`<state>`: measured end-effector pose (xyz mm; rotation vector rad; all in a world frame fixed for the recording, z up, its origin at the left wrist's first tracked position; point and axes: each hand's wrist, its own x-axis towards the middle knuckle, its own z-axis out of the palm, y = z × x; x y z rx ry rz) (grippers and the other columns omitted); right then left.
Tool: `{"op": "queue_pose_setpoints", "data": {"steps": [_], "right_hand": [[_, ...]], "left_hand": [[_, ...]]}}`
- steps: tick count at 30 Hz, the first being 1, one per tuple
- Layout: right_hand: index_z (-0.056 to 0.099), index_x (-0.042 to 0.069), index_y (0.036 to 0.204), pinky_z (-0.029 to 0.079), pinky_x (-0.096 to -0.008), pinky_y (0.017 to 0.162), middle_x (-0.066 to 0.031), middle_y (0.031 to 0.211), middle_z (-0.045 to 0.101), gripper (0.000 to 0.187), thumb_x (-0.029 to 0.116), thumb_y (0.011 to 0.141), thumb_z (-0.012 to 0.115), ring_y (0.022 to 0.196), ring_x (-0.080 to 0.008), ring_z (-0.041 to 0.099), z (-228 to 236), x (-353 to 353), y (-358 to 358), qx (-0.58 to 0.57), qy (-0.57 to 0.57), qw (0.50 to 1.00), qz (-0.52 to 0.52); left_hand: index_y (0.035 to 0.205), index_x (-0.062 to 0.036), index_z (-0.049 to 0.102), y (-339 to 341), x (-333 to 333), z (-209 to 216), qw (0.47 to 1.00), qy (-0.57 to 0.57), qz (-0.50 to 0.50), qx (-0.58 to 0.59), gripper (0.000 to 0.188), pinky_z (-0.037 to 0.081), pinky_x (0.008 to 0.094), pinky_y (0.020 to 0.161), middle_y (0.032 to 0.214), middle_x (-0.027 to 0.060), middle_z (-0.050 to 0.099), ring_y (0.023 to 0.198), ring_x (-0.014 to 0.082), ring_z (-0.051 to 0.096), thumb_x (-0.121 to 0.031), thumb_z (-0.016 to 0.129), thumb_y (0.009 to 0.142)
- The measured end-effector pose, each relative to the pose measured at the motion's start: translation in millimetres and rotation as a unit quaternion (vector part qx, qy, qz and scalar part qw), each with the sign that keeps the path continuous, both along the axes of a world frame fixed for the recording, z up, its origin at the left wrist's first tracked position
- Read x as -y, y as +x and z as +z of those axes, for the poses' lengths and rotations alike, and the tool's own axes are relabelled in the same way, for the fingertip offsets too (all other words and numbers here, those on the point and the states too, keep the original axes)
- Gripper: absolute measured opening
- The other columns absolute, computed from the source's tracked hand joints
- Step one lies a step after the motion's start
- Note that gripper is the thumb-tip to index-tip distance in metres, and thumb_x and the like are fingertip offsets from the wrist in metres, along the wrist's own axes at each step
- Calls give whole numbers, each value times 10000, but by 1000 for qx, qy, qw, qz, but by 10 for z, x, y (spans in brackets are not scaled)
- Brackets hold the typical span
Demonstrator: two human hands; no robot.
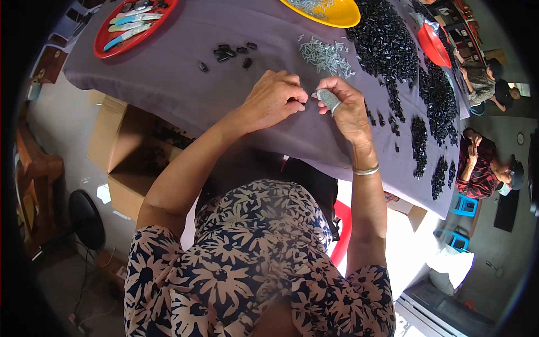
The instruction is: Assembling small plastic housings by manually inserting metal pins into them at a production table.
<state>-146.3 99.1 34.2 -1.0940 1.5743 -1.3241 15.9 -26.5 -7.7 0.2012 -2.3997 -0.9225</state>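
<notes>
My left hand (273, 99) is closed over the table's near edge, its thumb and fingers pinching a small dark piece that barely shows. Just right of it, my right hand (343, 105) is closed too, fingertips pointing at the left hand; a grey cover (328, 99) wraps its thumb. Whatever the right fingertips pinch is too small to name. Beyond the hands lies a heap of short silvery pins (325, 56). A small group of black plastic pieces (225, 53) is scattered to the left of it.
A purple cloth (168, 62) covers the table. A red tray (101, 42) with blue-and-white handled tools, a yellow plate (348, 14) of pins and a large heap of black pieces (387, 39) stand around. An open cardboard box (106, 135) is below left. Other people sit at right.
</notes>
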Motion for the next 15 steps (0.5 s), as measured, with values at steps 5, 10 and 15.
{"op": "queue_pose_setpoints", "data": {"steps": [5,10,15], "right_hand": [[625,35,981,490,-214,636,17,834,617,79,-14,926,598,729,-55,578,-53,-62,159,-190,-33,980,-36],[620,30,973,494,-240,654,-7,834,622,118,-42,881,635,741,-80,599,19,-59,248,-325,-67,942,-43],[618,42,969,494,-315,659,-104,863,622,187,-62,818,656,741,-257,637,18,-57,349,-415,-116,901,-46]], "left_hand": [[824,-105,706,10,6,20,1000,3,8,6,66,375,367,829,805,6,575,876,192,555,-144,692,772],[816,-99,704,7,9,-1,1000,-2,9,-7,67,374,370,824,803,8,578,870,198,553,-147,692,771],[791,-92,699,18,3,42,1000,6,9,11,67,378,375,815,806,15,589,868,206,557,-147,695,753]]}}
